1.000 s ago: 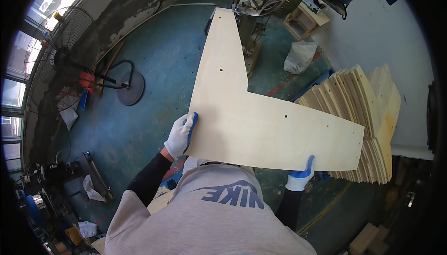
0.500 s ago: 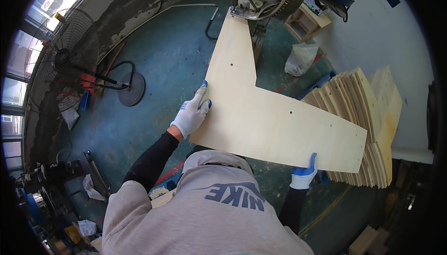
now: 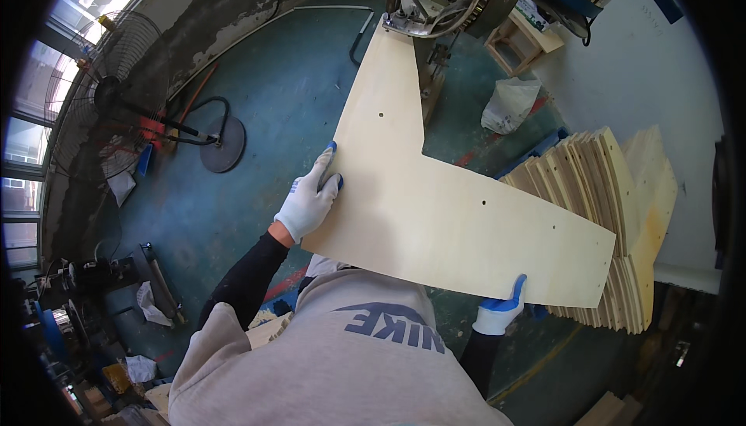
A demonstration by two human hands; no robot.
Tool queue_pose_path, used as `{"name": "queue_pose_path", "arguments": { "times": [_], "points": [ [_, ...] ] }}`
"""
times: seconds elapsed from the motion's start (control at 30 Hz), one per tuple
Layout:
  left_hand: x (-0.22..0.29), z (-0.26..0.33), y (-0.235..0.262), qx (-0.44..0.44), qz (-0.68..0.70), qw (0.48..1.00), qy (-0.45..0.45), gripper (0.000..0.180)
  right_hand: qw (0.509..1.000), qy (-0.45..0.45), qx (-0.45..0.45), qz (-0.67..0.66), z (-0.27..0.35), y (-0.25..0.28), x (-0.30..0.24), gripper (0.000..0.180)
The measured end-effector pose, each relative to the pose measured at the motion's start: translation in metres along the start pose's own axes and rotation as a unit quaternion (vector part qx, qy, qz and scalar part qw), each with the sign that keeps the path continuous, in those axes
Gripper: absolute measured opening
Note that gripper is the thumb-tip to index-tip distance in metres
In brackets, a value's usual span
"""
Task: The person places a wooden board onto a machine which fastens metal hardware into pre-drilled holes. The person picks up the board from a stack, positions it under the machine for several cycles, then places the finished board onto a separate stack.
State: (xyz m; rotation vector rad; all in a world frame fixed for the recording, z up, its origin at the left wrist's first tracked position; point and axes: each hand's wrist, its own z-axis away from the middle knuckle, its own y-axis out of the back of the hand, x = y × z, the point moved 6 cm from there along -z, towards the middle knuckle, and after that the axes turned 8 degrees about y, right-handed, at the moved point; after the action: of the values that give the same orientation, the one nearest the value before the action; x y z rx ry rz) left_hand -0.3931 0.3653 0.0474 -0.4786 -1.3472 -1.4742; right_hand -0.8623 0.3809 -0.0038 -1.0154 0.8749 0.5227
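A large L-shaped plywood panel (image 3: 435, 216) with small drilled holes spans the space in front of me. My left hand (image 3: 308, 202), in a white glove with blue fingertips, grips its left edge, thumb and a finger showing on top. At the panel's near right edge, my right hand (image 3: 501, 309) holds on with the blue thumb on the upper face; its other fingers are hidden below. The panel's narrow far end reaches under the metal head of a machine (image 3: 408, 23), which hides the tip.
A stack of similar plywood panels (image 3: 622, 247) stands at the right. Behind it lies a white sack (image 3: 509, 106) near a wooden stool (image 3: 521, 41). On the left are a pedestal fan (image 3: 109, 96) with a round base (image 3: 223, 146) and dark machinery (image 3: 78, 294).
The panel has shifted slightly toward me and to the left, turning a little at the machine head. Both hands have moved with it, keeping their holds.
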Motion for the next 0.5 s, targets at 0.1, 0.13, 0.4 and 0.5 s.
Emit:
{"name": "queue_pose_path", "arguments": {
  "times": [0.1, 0.13, 0.4, 0.5],
  "points": [
    [0.001, -0.004, 0.000, -0.003, 0.021, 1.000, 0.013, 0.061, 1.000, 0.011, -0.004, -0.012, -0.007, -0.006, 0.003, 0.046],
    [-0.004, -0.005, -0.002, 0.004, 0.022, 1.000, 0.005, 0.061, 1.000, 0.011, -0.001, -0.017, -0.009, -0.007, 0.002, 0.047],
    [0.011, -0.002, 0.004, 0.010, 0.100, 0.995, 0.002, 0.059, 0.997, -0.020, -0.040, -0.055, -0.017, -0.029, 0.001, 0.050],
    [0.025, -0.027, 0.019, -0.008, 0.101, 0.993, 0.058, 0.058, 1.000, 0.008, -0.026, -0.008, -0.030, -0.037, 0.012, 0.050]
  ]
}}
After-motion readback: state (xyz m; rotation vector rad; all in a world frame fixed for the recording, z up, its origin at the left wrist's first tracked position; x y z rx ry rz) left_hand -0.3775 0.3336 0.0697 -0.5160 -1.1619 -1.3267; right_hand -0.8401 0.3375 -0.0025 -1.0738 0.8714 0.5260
